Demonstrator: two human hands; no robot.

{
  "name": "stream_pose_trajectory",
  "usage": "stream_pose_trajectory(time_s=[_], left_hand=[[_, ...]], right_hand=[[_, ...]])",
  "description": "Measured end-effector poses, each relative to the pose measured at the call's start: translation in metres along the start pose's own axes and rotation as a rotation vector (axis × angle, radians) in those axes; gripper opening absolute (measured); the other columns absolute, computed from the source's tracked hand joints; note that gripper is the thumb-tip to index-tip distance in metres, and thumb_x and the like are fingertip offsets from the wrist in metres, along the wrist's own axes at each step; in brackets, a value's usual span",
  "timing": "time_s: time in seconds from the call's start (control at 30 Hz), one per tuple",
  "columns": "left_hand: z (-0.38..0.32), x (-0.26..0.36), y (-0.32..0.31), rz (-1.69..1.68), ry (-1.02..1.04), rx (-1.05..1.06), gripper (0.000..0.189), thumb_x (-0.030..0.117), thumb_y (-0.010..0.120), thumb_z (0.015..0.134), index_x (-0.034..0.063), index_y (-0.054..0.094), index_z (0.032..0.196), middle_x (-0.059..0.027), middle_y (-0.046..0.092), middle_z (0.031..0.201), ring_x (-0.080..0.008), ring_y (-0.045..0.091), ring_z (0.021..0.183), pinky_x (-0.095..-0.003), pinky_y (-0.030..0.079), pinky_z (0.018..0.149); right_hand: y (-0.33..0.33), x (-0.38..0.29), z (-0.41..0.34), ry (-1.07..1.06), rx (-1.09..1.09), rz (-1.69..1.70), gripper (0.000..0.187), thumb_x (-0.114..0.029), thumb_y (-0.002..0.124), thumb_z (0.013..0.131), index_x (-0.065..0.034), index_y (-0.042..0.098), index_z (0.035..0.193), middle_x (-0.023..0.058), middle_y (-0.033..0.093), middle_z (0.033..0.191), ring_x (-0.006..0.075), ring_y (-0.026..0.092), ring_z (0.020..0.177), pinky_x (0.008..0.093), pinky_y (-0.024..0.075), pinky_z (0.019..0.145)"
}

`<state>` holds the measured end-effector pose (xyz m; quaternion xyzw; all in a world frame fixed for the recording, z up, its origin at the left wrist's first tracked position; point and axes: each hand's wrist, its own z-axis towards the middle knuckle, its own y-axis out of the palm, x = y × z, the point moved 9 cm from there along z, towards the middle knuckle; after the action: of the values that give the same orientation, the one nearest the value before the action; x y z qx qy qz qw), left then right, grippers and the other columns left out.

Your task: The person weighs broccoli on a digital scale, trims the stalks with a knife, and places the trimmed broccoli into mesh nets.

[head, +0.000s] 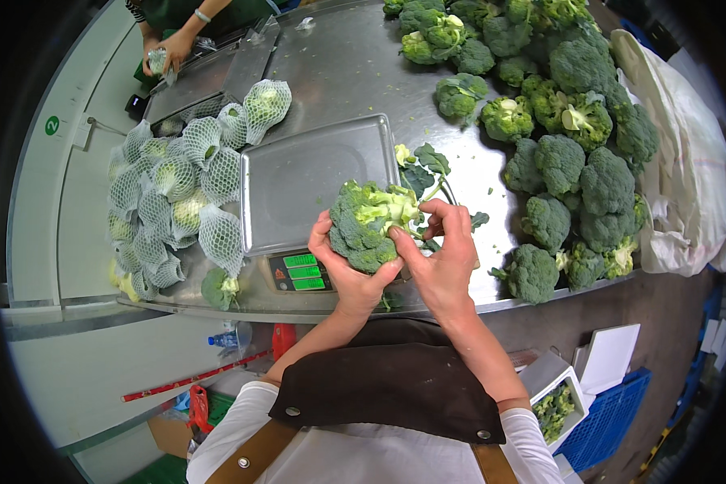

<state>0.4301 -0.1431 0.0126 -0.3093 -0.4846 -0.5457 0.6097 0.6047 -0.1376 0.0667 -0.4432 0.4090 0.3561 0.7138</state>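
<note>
A broccoli head [366, 233] lies in my left hand [357, 272], tilted so its pale cut stem faces right. My left fingers wrap its left and lower sides. My right hand [441, 254] has its thumb and fingers at the stem end, touching the stalks. Whether the right fingers pinch a leaf stalk is hard to tell. Both hands are over the near right corner of a weighing scale's steel pan [314, 175]. Below the pan, the scale's lit green display [304, 272] is partly hidden by my left hand. Loose broccoli leaves [429, 163] lie right of the pan.
Broccoli heads in white foam nets [175, 178] are piled at left, near one bare small head [219, 288]. Many unwrapped heads [559, 163] cover the steel table's [351, 54] right side, beside a white sack [677, 151]. Another person's hands [172, 51] hold something netted at top left.
</note>
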Motion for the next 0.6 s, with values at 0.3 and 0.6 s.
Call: stream_pose_trajectory(time_s=[0.3, 0.6], left_hand=[[0.002, 0.012, 0.001, 0.125, 0.182, -0.005, 0.097, 0.019, 0.085, 0.060, 0.0087, 0.021, 0.133, -0.0182, 0.027, 0.136, -0.0292, 0.037, 0.124, -0.0438, 0.031, 0.106], [0.006, 0.008, -0.009, 0.117, 0.077, 0.050, 0.101, 0.018, 0.085, 0.059, 0.0063, 0.021, 0.136, -0.0161, 0.027, 0.137, -0.0281, 0.034, 0.127, -0.0429, 0.026, 0.109]], right_hand=[[0.001, 0.005, 0.001, -0.023, 0.020, -0.010, 0.039, -0.014, 0.080, 0.074, -0.0063, 0.060, 0.106, 0.0058, 0.051, 0.087, 0.0157, 0.051, 0.067, 0.0299, 0.0446, 0.059], [-0.039, -0.023, 0.045, -0.295, 0.293, 0.151, 0.047, -0.007, 0.084, 0.067, -0.0067, 0.067, 0.111, 0.0014, 0.050, 0.092, 0.0116, 0.045, 0.070, 0.0249, 0.0403, 0.061]])
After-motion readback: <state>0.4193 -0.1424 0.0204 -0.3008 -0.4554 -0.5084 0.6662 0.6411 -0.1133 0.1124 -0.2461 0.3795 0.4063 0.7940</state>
